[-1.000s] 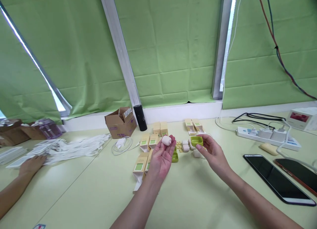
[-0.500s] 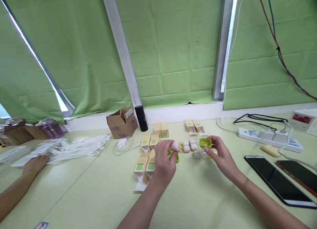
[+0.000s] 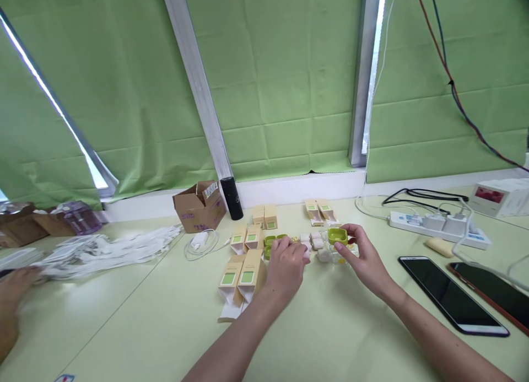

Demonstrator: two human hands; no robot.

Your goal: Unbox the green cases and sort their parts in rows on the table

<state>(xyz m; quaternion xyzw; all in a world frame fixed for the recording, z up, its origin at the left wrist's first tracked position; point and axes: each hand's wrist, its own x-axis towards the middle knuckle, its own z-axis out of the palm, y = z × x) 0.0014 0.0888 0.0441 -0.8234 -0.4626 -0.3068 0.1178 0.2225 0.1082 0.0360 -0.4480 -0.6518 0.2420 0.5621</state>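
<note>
My right hand (image 3: pixel 363 259) grips a small green square cup (image 3: pixel 338 236) between thumb and fingers, just above some clear plastic pieces (image 3: pixel 344 253). My left hand (image 3: pixel 287 265) is low over the table, fingers bent and closed around a small pale pink rounded piece (image 3: pixel 306 253), mostly hidden by the fingertips. Similar pale pink pieces (image 3: pixel 316 240) lie between the two hands. More green cups (image 3: pixel 269 241) sit behind my left hand, partly covered by it. Left of that hand stand tan cartons with green labels (image 3: pixel 248 277), their white flaps out.
More tan cartons (image 3: pixel 265 216) stand farther back, near a black bottle (image 3: pixel 232 198) and a cardboard box (image 3: pixel 199 206). Phones (image 3: pixel 452 295) and a power strip (image 3: pixel 440 229) lie at right. At far left, another person's hand (image 3: pixel 16 285) is by white strips (image 3: pixel 111 252).
My left hand has moved right and down with the pale pink piece, toward the others. My right hand still holds the green cup. The other person's hand has shifted left.
</note>
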